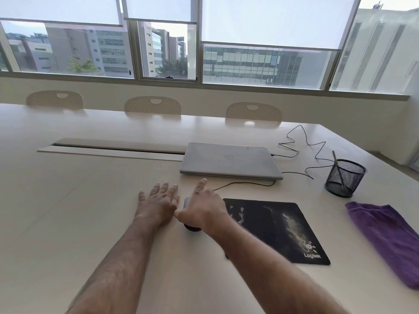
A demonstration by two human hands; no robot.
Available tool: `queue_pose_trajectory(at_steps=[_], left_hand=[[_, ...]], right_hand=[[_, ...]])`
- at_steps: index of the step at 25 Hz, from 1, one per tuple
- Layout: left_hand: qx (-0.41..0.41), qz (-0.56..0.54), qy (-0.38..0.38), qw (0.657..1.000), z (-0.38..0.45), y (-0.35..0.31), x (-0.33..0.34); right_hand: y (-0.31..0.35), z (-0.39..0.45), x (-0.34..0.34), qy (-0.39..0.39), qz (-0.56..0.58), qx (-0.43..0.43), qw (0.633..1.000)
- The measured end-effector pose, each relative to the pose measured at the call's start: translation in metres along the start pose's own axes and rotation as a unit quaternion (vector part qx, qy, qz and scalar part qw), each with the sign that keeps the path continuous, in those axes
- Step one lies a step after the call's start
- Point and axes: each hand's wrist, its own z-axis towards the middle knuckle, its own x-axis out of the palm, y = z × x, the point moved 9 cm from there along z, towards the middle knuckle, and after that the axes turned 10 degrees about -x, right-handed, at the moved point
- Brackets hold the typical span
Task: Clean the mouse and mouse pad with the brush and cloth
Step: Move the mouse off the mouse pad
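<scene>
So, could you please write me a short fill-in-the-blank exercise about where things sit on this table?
1. The right hand rests on the ____, just left of the mouse pad.
2. The folded cloth right of the pad is ____ in colour.
3. The brush stands in a black mesh ____.
4. The lid of the laptop is ____.

Missing words: mouse; purple; cup; closed

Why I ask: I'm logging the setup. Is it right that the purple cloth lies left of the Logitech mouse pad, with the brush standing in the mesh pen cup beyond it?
Not quite. The head view shows the purple cloth lying right of the Logitech mouse pad, not left. The rest holds: the brush stands in the mesh pen cup beyond it.
</scene>
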Motion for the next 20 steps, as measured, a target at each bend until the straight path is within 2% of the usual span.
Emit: queue_pose_trajectory(at_steps=[7,14,20], left_hand=[[-0.003,-0.009,-0.002,1.0,0.003,0.001,0.0],[-0.001,-0.037,-0.031,0.999,0.001,0.003,-0.003],[-0.006,-0.093,-0.067,0.993,-0.001,0.004,-0.009]], right_hand=[[0.01,-0.016,0.016,0.018,-0.006,0.001,1.0],[0.0,-0.024,-0.001,-0.022,-0.008,0.006,1.0],[-0.044,-0.022,-0.043,-0.094,-0.034,0.008,0.995]])
